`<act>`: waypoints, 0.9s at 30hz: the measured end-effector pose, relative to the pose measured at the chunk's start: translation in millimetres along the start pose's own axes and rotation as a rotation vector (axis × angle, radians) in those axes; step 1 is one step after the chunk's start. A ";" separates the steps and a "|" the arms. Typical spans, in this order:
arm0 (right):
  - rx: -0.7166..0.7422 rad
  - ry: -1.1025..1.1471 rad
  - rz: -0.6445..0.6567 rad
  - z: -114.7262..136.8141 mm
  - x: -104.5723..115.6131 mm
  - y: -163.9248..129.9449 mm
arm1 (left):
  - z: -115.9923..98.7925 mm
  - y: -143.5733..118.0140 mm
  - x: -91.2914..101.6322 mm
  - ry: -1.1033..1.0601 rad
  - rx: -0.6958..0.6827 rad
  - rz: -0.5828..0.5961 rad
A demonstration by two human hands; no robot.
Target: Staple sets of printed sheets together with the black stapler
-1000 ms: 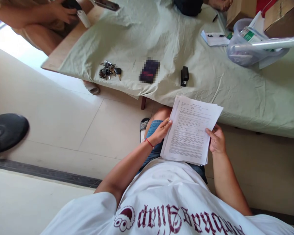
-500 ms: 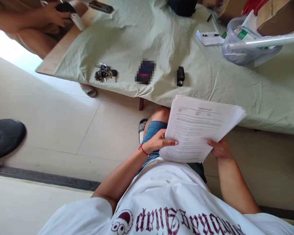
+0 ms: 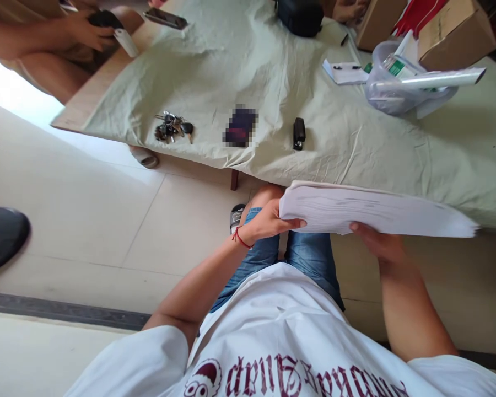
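A thick stack of printed paper sheets (image 3: 367, 209) is held over my lap, near the front edge of the table. My left hand (image 3: 273, 219) grips its left end, thumb on the near side and fingers hidden behind. On the lower edge, right of the middle, my right hand (image 3: 376, 240) is closed with its thumb against the sheets. The stack is tilted so its face is seen at a steep angle and the print is unreadable. Beyond it on the cloth stands a small black stapler (image 3: 298, 134).
On the cloth-covered table (image 3: 215, 77) lie a bunch of keys (image 3: 173, 128) and a pixelated dark item (image 3: 240, 127). A plastic basket (image 3: 391, 94), a cardboard box (image 3: 454, 38) and a black case (image 3: 300, 16) stand farther back. Another person's hand (image 3: 91, 30) holds something dark at upper left.
The stack has tipped from showing its printed page to a steep, foreshortened angle, its right end swinging right and down. My right hand moved slightly right with it. Both hands keep hold.
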State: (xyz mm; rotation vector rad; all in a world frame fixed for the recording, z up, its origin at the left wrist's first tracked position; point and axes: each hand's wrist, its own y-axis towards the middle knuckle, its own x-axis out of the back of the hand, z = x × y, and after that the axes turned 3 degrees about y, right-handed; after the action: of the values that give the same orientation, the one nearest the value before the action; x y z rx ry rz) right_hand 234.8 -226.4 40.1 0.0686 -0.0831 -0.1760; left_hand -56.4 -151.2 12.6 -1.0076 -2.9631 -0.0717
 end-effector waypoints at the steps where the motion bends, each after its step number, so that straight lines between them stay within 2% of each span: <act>1: -0.054 -0.020 0.009 -5.8 1.2 -1.2 | 7.0 1.3 0.7 0.015 0.018 -0.008; 3: -0.196 -0.011 0.026 -20.0 2.0 -5.6 | 24.1 2.1 2.2 0.051 0.037 -0.053; 5: -0.290 0.004 0.063 -33.0 1.3 -11.5 | 40.3 1.0 3.8 0.057 0.040 -0.044; 10: -0.269 -0.118 0.132 -44.9 -5.3 -20.6 | 58.7 -2.0 5.5 0.073 0.052 0.027; 12: -0.251 -0.160 0.163 -42.7 -6.7 -20.9 | 56.5 -4.1 4.3 0.105 0.046 0.048; 17: -0.039 -0.371 0.120 -35.4 5.6 -24.8 | 36.4 -12.1 3.7 0.063 0.063 0.106; 22: -0.101 -0.420 0.200 -41.7 16.1 -32.7 | 25.9 -8.6 2.6 0.056 0.028 0.093; 25: -0.078 -0.446 0.168 -40.9 14.8 -34.2 | 25.4 -2.8 4.8 -0.021 0.014 0.110; 27: -0.028 -0.476 0.138 -33.5 12.4 -33.9 | 24.3 -0.3 8.1 -0.109 0.007 0.060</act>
State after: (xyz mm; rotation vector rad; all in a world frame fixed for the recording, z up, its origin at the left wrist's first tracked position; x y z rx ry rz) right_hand 244.0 -259.8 5.2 -0.0079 -0.5582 -0.0528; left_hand -62.9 -145.4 -11.4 -1.1349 -3.0236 -0.0058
